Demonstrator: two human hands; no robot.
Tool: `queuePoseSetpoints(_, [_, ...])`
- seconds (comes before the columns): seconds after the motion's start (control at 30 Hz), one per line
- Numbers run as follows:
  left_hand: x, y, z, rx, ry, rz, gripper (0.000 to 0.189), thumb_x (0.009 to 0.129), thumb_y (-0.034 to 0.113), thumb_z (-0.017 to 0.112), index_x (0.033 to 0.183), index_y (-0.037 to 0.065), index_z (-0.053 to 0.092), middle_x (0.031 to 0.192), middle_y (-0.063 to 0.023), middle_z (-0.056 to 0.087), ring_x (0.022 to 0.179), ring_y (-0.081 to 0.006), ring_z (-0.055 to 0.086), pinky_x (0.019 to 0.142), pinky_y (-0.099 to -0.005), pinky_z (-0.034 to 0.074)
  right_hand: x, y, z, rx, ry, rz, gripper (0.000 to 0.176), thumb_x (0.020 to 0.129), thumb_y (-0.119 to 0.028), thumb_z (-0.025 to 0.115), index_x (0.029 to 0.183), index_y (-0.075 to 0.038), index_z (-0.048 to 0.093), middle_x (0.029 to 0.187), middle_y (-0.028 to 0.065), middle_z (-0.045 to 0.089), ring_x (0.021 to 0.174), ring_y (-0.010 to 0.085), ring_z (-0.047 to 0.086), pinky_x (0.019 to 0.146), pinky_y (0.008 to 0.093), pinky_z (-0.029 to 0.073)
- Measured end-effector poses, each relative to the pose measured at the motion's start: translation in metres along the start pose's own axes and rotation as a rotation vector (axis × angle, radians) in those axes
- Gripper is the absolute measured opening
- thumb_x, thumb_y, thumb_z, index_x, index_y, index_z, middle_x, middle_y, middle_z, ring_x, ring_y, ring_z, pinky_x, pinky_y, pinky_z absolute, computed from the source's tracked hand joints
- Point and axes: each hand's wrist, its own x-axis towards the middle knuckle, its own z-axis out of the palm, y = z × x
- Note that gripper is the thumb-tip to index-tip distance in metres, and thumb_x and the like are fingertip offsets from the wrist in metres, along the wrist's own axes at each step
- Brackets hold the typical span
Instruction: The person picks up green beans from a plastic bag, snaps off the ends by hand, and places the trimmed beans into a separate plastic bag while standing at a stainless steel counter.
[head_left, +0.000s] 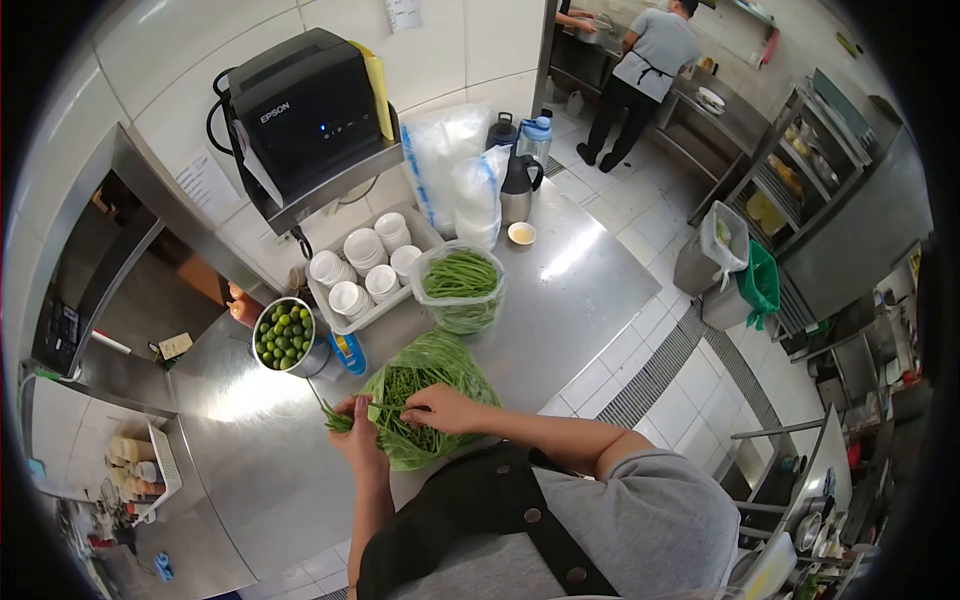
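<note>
Over a green plastic bag (462, 368) on the steel counter, both my hands are at work among long green beans (415, 378). My left hand (358, 435) is closed round a small bunch of beans (338, 420), whose ends stick out to the left. My right hand (440, 408) is bent in a pinch above the bag's opening, at a green bean stretching from the left hand; its fingertips are partly hidden. Just beyond the bag stands a clear bag-lined container (466, 312) filled with straight green beans.
A metal pot of green limes (284, 335), a blue-labelled item (348, 352) and a tray of white cups (345, 322) stand beyond my hands. Farther back are a thermos (518, 190), a small bowl (521, 233) and an Epson printer (310, 120). A co-worker (655, 60) stands at the back.
</note>
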Motion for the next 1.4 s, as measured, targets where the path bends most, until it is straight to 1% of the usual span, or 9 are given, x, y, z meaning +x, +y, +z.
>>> queuePoseSetpoints(0.2, [-0.002, 0.002, 0.001, -0.077, -0.011, -0.005, 0.012, 0.094, 0.01, 0.071, 0.099, 0.005, 0.061, 0.09, -0.0061, 0.069, 0.052, -0.0011, 0.04, 0.046, -0.0202, 0.028, -0.002, -0.009, 0.008, -0.261, -0.034, 0.014, 0.032, 0.096, -0.027, 0.063, 0.082, 0.002, 0.066, 0.07, 0.0156, 0.063, 0.068, 0.0377, 0.059, 0.067, 0.0468, 0.046])
queuePoseSetpoints(0.3, [0.001, -0.006, -0.005, -0.119, -0.048, -0.07, 0.011, 0.095, 0.01, 0.069, 0.1, 0.005, 0.06, 0.091, -0.0054, 0.068, 0.052, -0.0009, 0.038, 0.047, -0.0202, 0.028, -0.004, -0.022, 0.01, -0.173, -0.131, -0.37, 0.032, 0.097, -0.025, 0.061, 0.08, 0.001, 0.063, 0.072, 0.0156, 0.058, 0.075, 0.0361, 0.057, 0.071, 0.0457, 0.045])
queuePoseSetpoints(0.4, [-0.005, -0.007, -0.004, -0.147, -0.058, -0.196, 0.01, 0.098, 0.014, 0.066, 0.1, 0.005, 0.061, 0.082, -0.0006, 0.062, 0.052, -0.0015, 0.037, 0.045, -0.0212, 0.028, -0.004, -0.034, 0.009, -0.074, -0.136, -0.434, 0.031, 0.098, -0.024, 0.06, 0.079, 0.0, 0.06, 0.075, 0.0152, 0.054, 0.08, 0.0343, 0.055, 0.075, 0.0438, 0.044])
queuePoseSetpoints(0.5, [0.015, -0.033, -0.03, -0.377, 0.015, -0.481, 0.01, 0.1, 0.016, 0.062, 0.102, 0.006, 0.06, 0.079, 0.001, 0.059, 0.053, -0.0032, 0.04, 0.046, -0.0216, 0.031, -0.002, -0.032, 0.004, -0.012, -0.159, -0.397, 0.035, 0.098, -0.029, 0.059, 0.08, 0.0, 0.065, 0.078, 0.0167, 0.06, 0.081, 0.036, 0.058, 0.075, 0.0447, 0.046])
queuePoseSetpoints(0.63, [0.018, -0.035, -0.05, -0.644, -0.126, -0.665, 0.013, 0.102, 0.02, 0.057, 0.111, 0.01, 0.055, 0.073, 0.003, 0.049, 0.057, -0.0062, 0.041, 0.049, -0.0216, 0.035, 0.007, -0.007, -0.012, -0.375, -0.301, 0.128, 0.04, 0.101, -0.038, 0.054, 0.091, -0.003, 0.072, 0.089, 0.017, 0.066, 0.092, 0.0352, 0.063, 0.082, 0.0447, 0.049])
queuePoseSetpoints(0.83, [-0.013, -0.043, -0.055, -0.391, -0.219, -0.763, 0.017, 0.103, 0.024, 0.058, 0.092, 0.014, 0.05, 0.069, 0.005, 0.039, 0.056, -0.006, 0.037, 0.049, -0.0213, 0.032, 0.009, 0.063, -0.026, -0.449, 0.035, -0.176, 0.02, 0.081, -0.007, 0.064, 0.098, 0.0, 0.072, 0.096, 0.0173, 0.067, 0.092, 0.0371, 0.064, 0.084, 0.0442, 0.052])
queuePoseSetpoints(1.03, [-0.051, -0.016, -0.032, -0.03, -0.458, -0.924, 0.047, 0.103, 0.033, 0.059, 0.065, 0.015, 0.038, 0.053, 0.0041, 0.036, 0.044, -0.0069, 0.034, 0.043, -0.0223, 0.027, 0.022, 0.033, -0.081, -0.502, 0.194, 0.15, 0.016, 0.083, -0.009, 0.07, 0.097, -0.001, 0.071, 0.1, 0.0162, 0.064, 0.094, 0.0353, 0.063, 0.085, 0.0445, 0.05])
queuePoseSetpoints(1.13, [-0.039, -0.011, -0.035, -0.11, -0.515, -0.863, 0.052, 0.105, 0.038, 0.054, 0.063, 0.016, 0.031, 0.051, 0.0056, 0.029, 0.041, -0.007, 0.027, 0.04, -0.0231, 0.024, 0.027, 0.04, -0.079, -0.599, 0.204, 0.139, 0.015, 0.083, -0.011, 0.072, 0.094, -0.002, 0.072, 0.106, 0.014, 0.062, 0.104, 0.0328, 0.06, 0.089, 0.0421, 0.049])
queuePoseSetpoints(1.4, [-0.039, -0.013, -0.028, -0.174, -0.57, -0.92, 0.035, 0.104, 0.033, 0.056, 0.079, 0.01, 0.049, 0.05, 0.0074, 0.029, 0.039, -0.0046, 0.026, 0.037, -0.0224, 0.021, 0.035, 0.08, -0.021, -1.043, 0.121, 0.14, 0.016, 0.08, -0.017, 0.076, 0.09, -0.005, 0.072, 0.154, 0.0158, 0.039, 0.143, 0.0377, 0.03, 0.112, 0.0619, 0.027])
